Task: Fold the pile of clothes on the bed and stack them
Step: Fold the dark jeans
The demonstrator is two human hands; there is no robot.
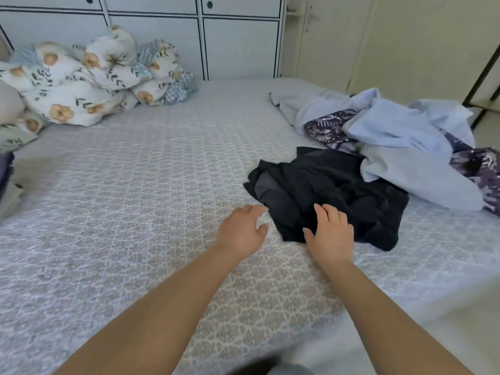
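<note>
Little looks done as yet; the heap of loose clothes [400, 147], pale blue and purple-patterned cloth, lies unfolded toward the right edge of the bed with the grey patterned cover [135, 185], and no folded stack shows plainly; the crumpled black fabric garment [332, 193] lies just in front of that heap, near the bed's front edge; the right hand [328, 234] rests on its near hem, fingers spread and gripping nothing; the left hand [242, 230] hovers just beside its left corner, fingers loosely curled, empty.
</note>
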